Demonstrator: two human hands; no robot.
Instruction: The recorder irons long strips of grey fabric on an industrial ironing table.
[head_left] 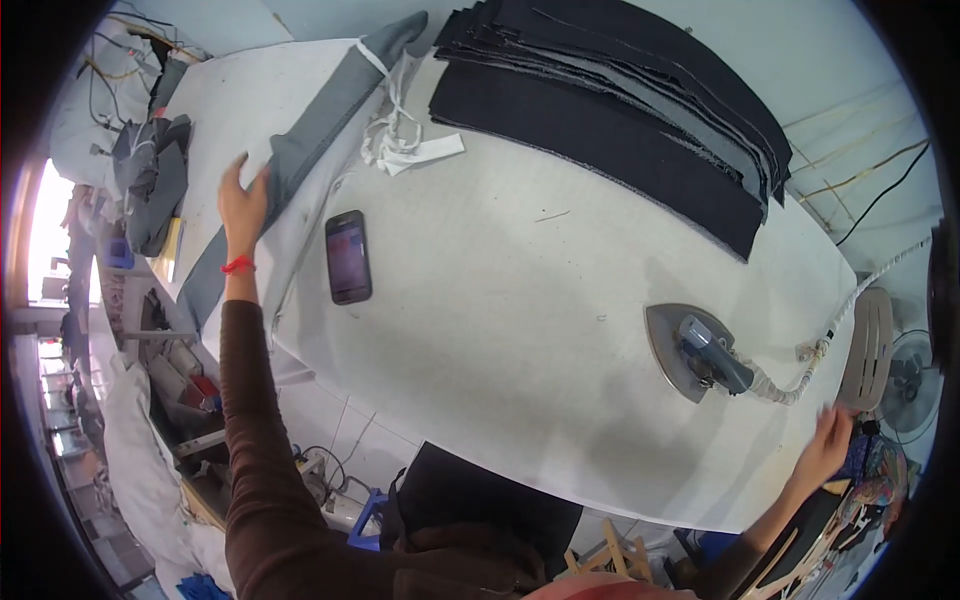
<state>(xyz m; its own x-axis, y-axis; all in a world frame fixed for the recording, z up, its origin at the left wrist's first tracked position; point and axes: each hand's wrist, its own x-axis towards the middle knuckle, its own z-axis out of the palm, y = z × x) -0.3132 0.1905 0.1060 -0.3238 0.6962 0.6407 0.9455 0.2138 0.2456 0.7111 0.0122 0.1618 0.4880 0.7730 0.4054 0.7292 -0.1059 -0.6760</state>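
Nearest us, well to the right of the phone (348, 258), we see the right hand (828, 440), blurred, beside a beige slotted panel (866, 350); we cannot tell whether its fingers grip anything. Farther in, still right of the phone, an iron (692, 350) rests on the white-covered table (480, 370). Just left of the phone and a little beyond it, we find the left hand (243, 205) over the grey cloth (320, 125), thumb and fingers apart; contact is unclear to us. That cloth, left of the phone, is a long, narrow slate-grey length, matte, with a small step in its left edge and a slimmer far end crossed by white tape (425, 152). Beyond and right of the phone, we see layered dark fabric pieces (600, 150).
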